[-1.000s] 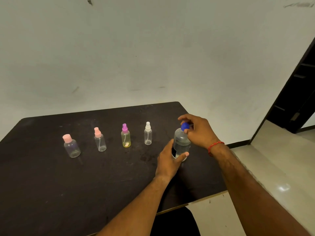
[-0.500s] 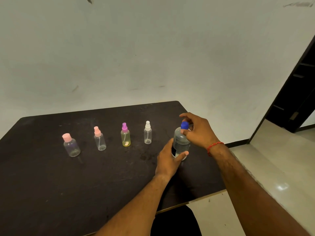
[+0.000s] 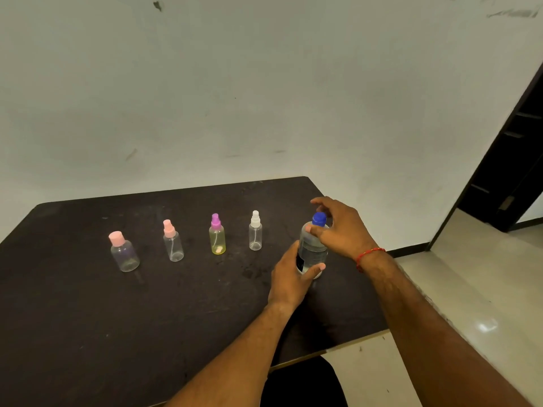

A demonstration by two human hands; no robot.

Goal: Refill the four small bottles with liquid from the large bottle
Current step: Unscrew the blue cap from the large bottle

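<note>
The large clear bottle [image 3: 312, 249] with a blue cap [image 3: 319, 219] stands upright on the dark table [image 3: 88, 318], near its right edge. My left hand [image 3: 289, 279] grips the bottle's lower body. My right hand [image 3: 342, 227] curls around the cap from the right, with the thumb at the cap's base and the index finger lifted above it. Four small bottles stand in a row to the left: a squat one with a pink cap [image 3: 125, 254], a pink-topped sprayer [image 3: 173, 243], a yellow sprayer with a purple top [image 3: 217, 236] and a white-topped sprayer [image 3: 255, 234]. All are capped.
A white wall rises behind the table. To the right are a pale tiled floor [image 3: 470, 289] and a dark doorway [image 3: 511, 160]. The table's near right corner [image 3: 382, 330] lies close to my right forearm.
My right hand's fingers have shifted around the blue cap, so more of the cap shows, and the index finger has lifted. The left hand and the bottle have stayed in place.
</note>
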